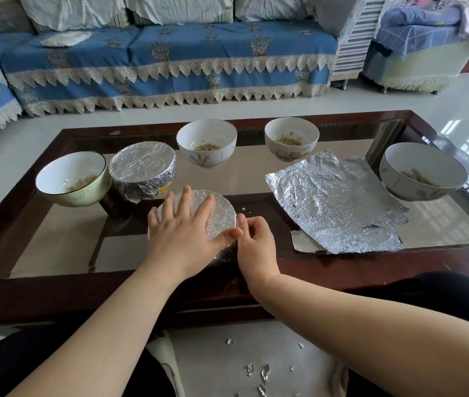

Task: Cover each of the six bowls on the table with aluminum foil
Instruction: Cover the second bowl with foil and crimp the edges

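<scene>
A foil-covered bowl (221, 213) stands at the table's near middle. My left hand (183, 224) lies flat on its foil top, fingers spread. My right hand (256, 239) is at the bowl's right rim, fingers curled, pinching the foil down the side. Behind it to the left stands a second foil-wrapped bowl (143, 171). Uncovered bowls holding a little food: a greenish one (74, 179) at the left, a white one (207, 143) at the back middle, a cat-printed one (292, 141) at the back right, and one (423, 170) at the far right.
Crumpled foil sheets (339, 204) lie flat on the glass table (256, 179) right of my hands, with a torn scrap (303, 242) by the front edge. Small foil bits (256, 371) litter the floor between my knees. A blue-covered sofa (170, 61) stands beyond the table.
</scene>
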`<state>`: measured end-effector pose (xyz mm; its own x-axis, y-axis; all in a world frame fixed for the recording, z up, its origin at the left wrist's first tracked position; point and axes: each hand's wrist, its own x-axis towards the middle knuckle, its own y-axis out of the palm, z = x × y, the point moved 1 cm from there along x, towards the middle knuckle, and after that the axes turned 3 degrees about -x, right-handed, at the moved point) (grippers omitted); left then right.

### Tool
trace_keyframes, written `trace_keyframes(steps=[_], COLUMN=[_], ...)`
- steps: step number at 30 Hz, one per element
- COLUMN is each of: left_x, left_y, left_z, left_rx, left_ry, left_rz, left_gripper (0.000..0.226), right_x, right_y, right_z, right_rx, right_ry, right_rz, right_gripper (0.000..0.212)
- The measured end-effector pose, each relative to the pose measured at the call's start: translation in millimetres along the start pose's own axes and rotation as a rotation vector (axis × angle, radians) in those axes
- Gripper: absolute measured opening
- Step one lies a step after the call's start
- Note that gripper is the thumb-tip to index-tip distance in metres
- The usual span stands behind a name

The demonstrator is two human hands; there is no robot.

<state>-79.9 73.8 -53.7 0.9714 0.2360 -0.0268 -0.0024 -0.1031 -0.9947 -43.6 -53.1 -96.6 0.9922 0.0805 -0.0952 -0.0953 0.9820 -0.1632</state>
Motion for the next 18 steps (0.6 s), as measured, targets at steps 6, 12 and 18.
trace_keyframes(steps=[6, 12, 18], left_x=[1.3, 0.9, 0.1], left_y=[1.9, 1.6, 2.4], left_z=[-0.3, -0.8, -0.6], left_rx=[0.006, 0.021, 0.025], left_ry=[-0.003, -0.007, -0.011], left_rz=[-0.012, -0.008, -0.012], left_gripper=[0.116, 0.116, 0.118], right_x=[1.9, 4.8, 8.2], right_y=[3.3, 7.5, 9.0], right_z=[-0.2, -2.0, 0.3], right_rx=[0.052, 0.084, 0.098], right_ry=[0.056, 0.111, 0.130], right_rz=[-0.017, -0.012, 0.017], right_gripper=[0.025, 0.016, 0.020])
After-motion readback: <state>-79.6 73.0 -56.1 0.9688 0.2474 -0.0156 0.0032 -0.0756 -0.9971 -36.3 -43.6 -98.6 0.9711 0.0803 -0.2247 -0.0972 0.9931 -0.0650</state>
